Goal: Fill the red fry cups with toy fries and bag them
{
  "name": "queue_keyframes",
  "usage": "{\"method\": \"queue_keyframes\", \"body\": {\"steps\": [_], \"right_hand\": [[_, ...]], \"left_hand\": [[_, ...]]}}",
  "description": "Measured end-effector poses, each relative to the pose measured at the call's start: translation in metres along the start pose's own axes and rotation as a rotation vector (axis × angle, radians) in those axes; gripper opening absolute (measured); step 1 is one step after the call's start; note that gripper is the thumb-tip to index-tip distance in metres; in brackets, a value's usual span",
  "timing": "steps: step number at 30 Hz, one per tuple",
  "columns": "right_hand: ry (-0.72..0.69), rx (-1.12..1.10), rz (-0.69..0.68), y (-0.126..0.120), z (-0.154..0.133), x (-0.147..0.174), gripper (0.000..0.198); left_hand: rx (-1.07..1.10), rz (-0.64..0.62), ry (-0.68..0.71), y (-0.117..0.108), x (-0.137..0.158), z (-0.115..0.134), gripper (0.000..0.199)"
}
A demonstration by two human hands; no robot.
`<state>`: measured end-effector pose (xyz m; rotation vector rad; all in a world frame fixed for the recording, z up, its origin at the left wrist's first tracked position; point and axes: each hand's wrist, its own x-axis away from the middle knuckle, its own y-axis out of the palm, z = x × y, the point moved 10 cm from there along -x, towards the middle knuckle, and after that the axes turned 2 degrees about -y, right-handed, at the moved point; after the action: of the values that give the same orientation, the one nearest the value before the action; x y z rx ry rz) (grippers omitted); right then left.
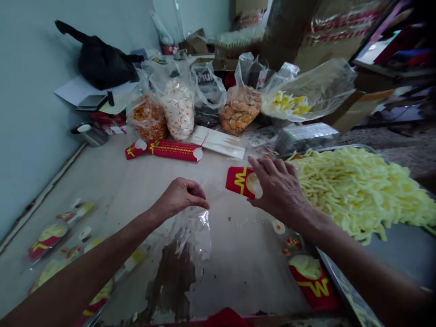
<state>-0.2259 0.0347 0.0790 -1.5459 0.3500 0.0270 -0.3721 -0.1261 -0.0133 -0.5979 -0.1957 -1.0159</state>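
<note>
My left hand (187,195) pinches a clear plastic bag (200,229) over the middle of the table, and the thin film hangs below the fingertips. To its right, my right hand (277,186) grips a small red french fry box (236,180) with a yellow zigzag mark. The box tilts to the left, and its pale round opening faces the palm. Beside that hand lies a heap of pale yellow fry-shaped pieces (361,186) on a metal tray. Near my right forearm sits another red fry box (315,281), with pale pieces at its top and small round pieces beside it.
A stack of flat red fry boxes (173,150) lies at the back. Behind it stand clear bags of orange snacks (148,116), white pieces (179,109) and orange-brown pieces (240,109). Packed sets (49,238) lie at left. A metal mug (93,135) stands by the wall.
</note>
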Motion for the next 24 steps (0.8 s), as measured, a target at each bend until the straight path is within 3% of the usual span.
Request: {"method": "queue_keyframes", "body": {"steps": [7,14,18,24], "right_hand": [[0.008,-0.141,-0.108,0.036,-0.012,0.005,0.100],[-0.100,-0.208,-0.252,0.063,-0.026,0.013,0.089],[-0.117,-0.295,-0.291,0.072,-0.034,0.017,0.094],[-0.128,-0.336,-0.319,0.077,-0.041,0.019,0.095]], "left_hand": [[0.215,-0.201,-0.055,0.024,-0.033,-0.012,0.026],[0.212,-0.250,-0.106,0.015,-0.036,-0.034,0.046],[0.211,-0.245,-0.157,0.013,-0.037,-0.048,0.046],[0.131,-0.206,-0.132,0.004,-0.039,-0.048,0.046]]}}
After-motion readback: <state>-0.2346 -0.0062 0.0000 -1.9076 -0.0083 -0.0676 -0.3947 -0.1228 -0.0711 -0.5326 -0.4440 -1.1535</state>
